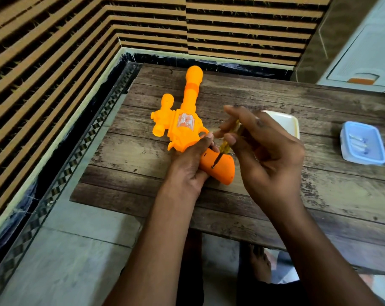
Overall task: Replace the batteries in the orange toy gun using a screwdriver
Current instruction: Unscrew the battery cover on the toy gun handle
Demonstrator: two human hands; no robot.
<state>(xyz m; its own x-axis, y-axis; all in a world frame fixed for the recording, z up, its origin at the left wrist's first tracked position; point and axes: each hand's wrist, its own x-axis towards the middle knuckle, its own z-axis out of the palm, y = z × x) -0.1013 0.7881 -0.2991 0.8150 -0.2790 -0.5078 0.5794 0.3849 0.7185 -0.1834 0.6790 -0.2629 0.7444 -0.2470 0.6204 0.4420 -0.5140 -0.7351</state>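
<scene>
Worn wooden table | toy gun held in left grip | screwdriver pinched in right grip, tip seated in handle screw | slip risked if tilted

Wood table w/ toy gun, white dish (blue tub apart).

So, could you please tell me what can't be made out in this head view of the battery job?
- White dish: its contents, hidden behind the right hand.
- Blue container: the small items inside are too blurred to identify.
- Screwdriver: most of the handle is covered by fingers.
- Toy gun: part of the grip lies under the left hand; the screw head is too small to see.
</scene>
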